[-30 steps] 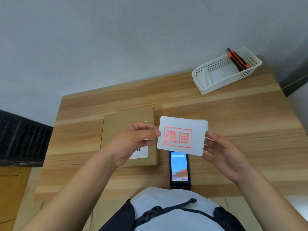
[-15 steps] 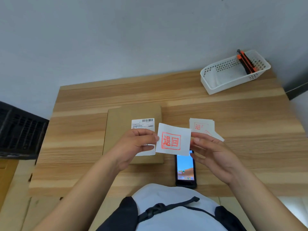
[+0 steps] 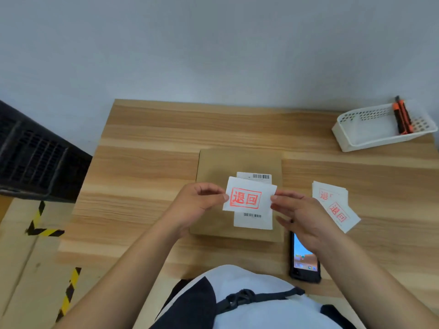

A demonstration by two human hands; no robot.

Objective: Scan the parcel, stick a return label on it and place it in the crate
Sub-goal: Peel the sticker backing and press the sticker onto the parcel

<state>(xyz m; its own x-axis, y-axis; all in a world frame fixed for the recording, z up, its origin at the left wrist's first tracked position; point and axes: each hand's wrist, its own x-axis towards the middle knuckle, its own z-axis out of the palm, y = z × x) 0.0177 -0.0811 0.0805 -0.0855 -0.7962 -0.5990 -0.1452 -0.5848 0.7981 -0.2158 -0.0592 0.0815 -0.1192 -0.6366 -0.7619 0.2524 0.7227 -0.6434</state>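
- The desk (image 3: 152, 176) carries the parcel (image 3: 213, 167) near the middle of its near edge, with the phone (image 3: 305, 262) at that edge.
- Left hand (image 3: 197, 203) and right hand (image 3: 301, 217) each pinch a side of the return label (image 3: 247, 198) above the parcel.
- Risk: lowered crooked, it could crease or cover the barcode (image 3: 252, 215).

Matt cardboard parcel (image 3: 218, 162); wood-grain table (image 3: 154, 138)
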